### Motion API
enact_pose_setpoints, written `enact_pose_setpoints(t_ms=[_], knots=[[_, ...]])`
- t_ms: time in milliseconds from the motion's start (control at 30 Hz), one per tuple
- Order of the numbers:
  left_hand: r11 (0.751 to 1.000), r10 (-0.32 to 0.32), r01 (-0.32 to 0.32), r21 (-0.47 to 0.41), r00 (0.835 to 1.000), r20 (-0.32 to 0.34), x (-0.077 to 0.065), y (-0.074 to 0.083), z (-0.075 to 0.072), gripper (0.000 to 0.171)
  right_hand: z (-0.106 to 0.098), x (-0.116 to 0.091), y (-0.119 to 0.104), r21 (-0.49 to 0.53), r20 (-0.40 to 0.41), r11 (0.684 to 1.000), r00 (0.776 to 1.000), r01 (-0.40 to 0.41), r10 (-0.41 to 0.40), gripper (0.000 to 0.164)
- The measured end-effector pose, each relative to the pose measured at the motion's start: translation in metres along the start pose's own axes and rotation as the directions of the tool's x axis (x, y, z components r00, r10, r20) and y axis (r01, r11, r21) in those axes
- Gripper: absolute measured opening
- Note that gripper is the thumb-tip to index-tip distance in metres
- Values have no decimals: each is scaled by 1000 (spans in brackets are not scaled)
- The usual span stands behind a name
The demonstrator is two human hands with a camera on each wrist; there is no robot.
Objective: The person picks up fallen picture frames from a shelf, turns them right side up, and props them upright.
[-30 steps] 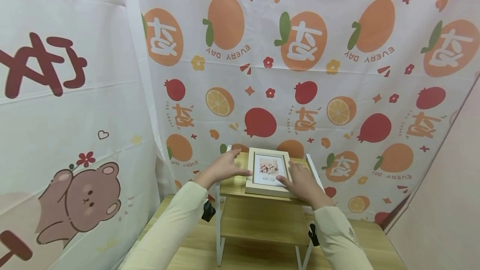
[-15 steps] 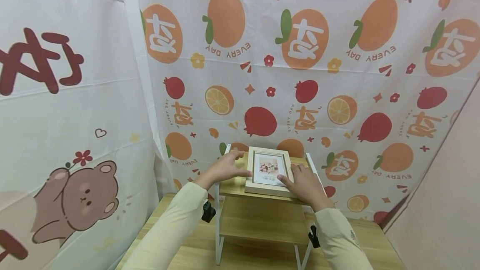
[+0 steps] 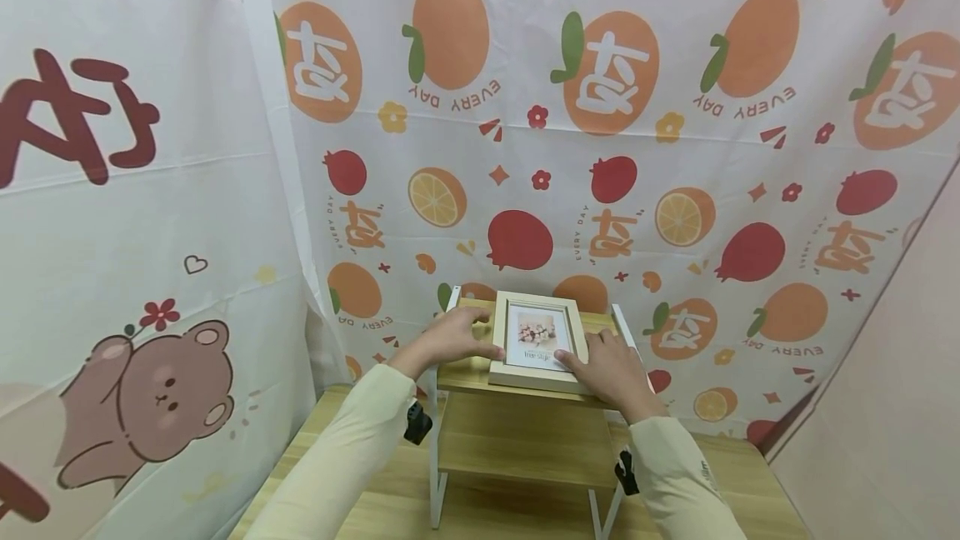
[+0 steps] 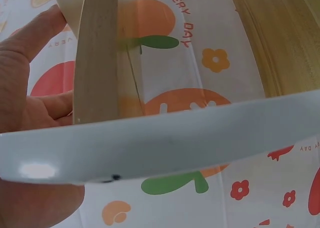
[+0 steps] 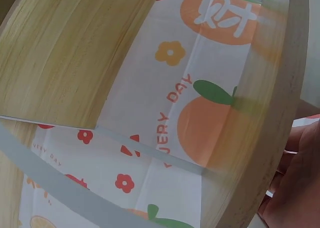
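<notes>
A cream picture frame (image 3: 540,379) with a flower print lies face up on the top board of a small wooden shelf (image 3: 468,373). My right hand (image 3: 613,369) holds its right side, thumb over the front and fingers along the edge. At the opposite side, my left hand (image 3: 457,336) has its thumb and fingertips right at the frame's edge. In the left wrist view, the left hand (image 4: 15,88) shows beside the board's edge, the thumb up at a pale corner. The right wrist view catches only part of the right hand (image 5: 300,188), behind the board.
White metal legs (image 3: 438,457) carry the shelf, with a lower board (image 3: 528,440) beneath the top one. It stands on a wood-grain surface (image 3: 345,473). A fruit-print cloth (image 3: 517,140) hangs close behind, and a bear-print cloth (image 3: 150,257) on the left.
The left fingers have come in nearer to the picture frame's left edge. My right hand stays at its right side, and the view has shifted slightly.
</notes>
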State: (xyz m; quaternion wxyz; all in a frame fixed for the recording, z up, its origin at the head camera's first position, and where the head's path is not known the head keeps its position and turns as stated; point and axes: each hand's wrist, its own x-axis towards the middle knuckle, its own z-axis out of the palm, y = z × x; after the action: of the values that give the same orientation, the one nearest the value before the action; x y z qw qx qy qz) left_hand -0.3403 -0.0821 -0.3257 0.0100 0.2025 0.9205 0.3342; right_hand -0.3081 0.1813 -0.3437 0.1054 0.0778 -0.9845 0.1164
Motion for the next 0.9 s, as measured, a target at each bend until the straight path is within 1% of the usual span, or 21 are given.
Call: enact_pose_setpoints(t_ms=[133, 267, 433, 633, 700, 900], knots=[[999, 16, -17, 29, 999, 28, 2, 1, -2, 76, -1, 0, 0, 3, 6, 1000, 1000, -6, 6, 72], [999, 28, -31, 45, 998, 52, 3, 1, -3, 75, 1, 1, 1, 6, 10, 1000, 1000, -13, 13, 71], [998, 29, -32, 56, 998, 53, 4, 0, -3, 73, 1, 1, 2, 9, 10, 1000, 1000, -25, 24, 70], [997, 29, -33, 74, 998, 50, 4, 1, -2, 74, 2, 1, 1, -7, -9, 999, 999, -35, 35, 65], [995, 35, -40, 94, 998, 56, 5, 1, -2, 74, 3, 1, 1, -15, -15, 999, 999, -40, 39, 63], [987, 25, -39, 158, 996, 88, 8, 2, -3, 75, 5, 2, 1, -18, -25, 998, 998, -57, 56, 61]])
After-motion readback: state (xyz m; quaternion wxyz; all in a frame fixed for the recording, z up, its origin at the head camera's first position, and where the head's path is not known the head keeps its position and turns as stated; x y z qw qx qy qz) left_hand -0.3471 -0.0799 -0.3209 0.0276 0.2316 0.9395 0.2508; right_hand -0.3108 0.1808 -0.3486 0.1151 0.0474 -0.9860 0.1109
